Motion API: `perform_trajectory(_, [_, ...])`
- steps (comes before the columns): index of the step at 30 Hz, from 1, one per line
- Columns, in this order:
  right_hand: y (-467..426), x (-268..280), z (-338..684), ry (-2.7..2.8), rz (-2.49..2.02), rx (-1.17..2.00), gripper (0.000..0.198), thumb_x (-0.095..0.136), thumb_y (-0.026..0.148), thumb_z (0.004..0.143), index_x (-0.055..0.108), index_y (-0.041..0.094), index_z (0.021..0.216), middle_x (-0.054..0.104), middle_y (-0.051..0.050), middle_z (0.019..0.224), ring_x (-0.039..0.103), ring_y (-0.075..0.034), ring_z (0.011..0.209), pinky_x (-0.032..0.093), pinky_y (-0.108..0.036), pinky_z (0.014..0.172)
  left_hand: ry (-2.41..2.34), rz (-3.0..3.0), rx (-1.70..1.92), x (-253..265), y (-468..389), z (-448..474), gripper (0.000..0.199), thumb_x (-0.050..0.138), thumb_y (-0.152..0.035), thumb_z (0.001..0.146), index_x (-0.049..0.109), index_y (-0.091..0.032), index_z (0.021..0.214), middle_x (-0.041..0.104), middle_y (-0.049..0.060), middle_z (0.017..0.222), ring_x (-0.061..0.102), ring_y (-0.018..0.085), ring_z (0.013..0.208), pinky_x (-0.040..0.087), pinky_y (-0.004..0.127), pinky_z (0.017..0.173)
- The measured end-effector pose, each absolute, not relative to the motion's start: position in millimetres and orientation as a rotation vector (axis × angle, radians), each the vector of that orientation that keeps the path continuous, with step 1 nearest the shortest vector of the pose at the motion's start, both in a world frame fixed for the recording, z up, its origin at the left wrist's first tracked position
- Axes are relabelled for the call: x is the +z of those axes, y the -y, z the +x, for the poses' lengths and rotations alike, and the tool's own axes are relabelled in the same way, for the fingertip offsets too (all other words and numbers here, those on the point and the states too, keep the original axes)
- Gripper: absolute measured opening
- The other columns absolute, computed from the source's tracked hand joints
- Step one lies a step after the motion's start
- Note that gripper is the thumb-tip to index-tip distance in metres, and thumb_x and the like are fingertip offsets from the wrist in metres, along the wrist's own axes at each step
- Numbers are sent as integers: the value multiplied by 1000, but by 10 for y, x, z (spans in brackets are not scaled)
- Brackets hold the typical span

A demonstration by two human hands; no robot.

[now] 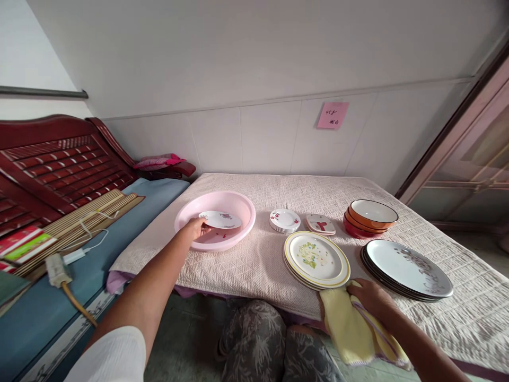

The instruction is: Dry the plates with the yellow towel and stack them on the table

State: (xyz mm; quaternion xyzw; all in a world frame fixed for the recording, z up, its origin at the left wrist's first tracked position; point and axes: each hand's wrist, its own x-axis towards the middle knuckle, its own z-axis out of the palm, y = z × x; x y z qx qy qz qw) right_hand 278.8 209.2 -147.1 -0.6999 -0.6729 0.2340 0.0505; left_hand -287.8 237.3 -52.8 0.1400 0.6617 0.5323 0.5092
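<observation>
My left hand (196, 228) grips the near-left rim of a white plate (221, 219) with a small floral print. The plate is held over the pink basin (183, 212), within its rim; a few red marks show on the basin floor. At the bed's front edge, my right hand (368, 294) is closed on a yellow towel (348, 329) that hangs down over the edge. Just left of that hand lies a stack of yellow-rimmed plates (317, 258). To its right is a stack of large oval plates (409, 268) with a grey floral print.
Behind stand small flowered plates (284, 219), squarish dishes (320, 224) and stacked orange and red bowls (371, 215). A quilted cover (238, 270) lies beneath everything. At left are a wooden bench (59, 159) and a power strip (58, 269). A pink note (333, 115) is on the wall.
</observation>
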Motion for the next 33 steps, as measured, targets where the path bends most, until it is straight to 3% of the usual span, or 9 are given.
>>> perform_trajectory(5, [-2097,-1515,2809,2071,-2123,752,31,47,34,80,70,16,87,73,-15,95,67,-27,87,45,-31,71,-1471,320,1492,-418,-2358,-2904,38,59,-35,91,56,-16,123,59,10,121,62,22,101,54,43,84])
perform_trajectory(9, [-2100,-1562,2830,2073,-2124,712,30,48,35,80,71,17,86,73,-14,93,67,-26,86,44,-29,70,-1313,345,1686,-253,-2265,-2883,15,52,-19,93,60,-11,102,65,8,94,65,14,84,57,28,75])
perform_trajectory(13, [-2084,-1561,2821,2075,-2130,694,27,50,34,80,71,18,85,73,-12,91,67,-24,86,44,-28,70,-1179,348,1784,-31,-2072,-2736,12,46,-9,89,57,-13,86,64,6,76,67,11,72,57,21,69])
perform_trajectory(22, [-2061,-1503,2766,2037,-2177,671,29,49,34,80,71,16,88,73,-13,92,67,-24,85,43,-29,69,-1076,391,1722,148,-1464,-2044,19,51,-5,83,62,-15,93,69,4,81,68,13,70,58,22,63])
perform_trajectory(29, [-1999,-1370,2678,2031,-2195,665,31,48,34,81,71,17,90,73,-13,95,67,-24,87,43,-28,68,-1088,604,1591,-101,-1254,-1298,34,65,-12,73,62,-20,106,72,6,91,69,21,89,57,27,68])
perform_trajectory(33, [-1976,-1333,2668,2033,-2189,673,32,47,36,81,70,16,91,72,-14,98,66,-25,87,43,-29,68,-882,592,1528,-365,-1244,-922,48,74,-14,62,61,-21,108,72,6,96,69,19,88,54,24,67])
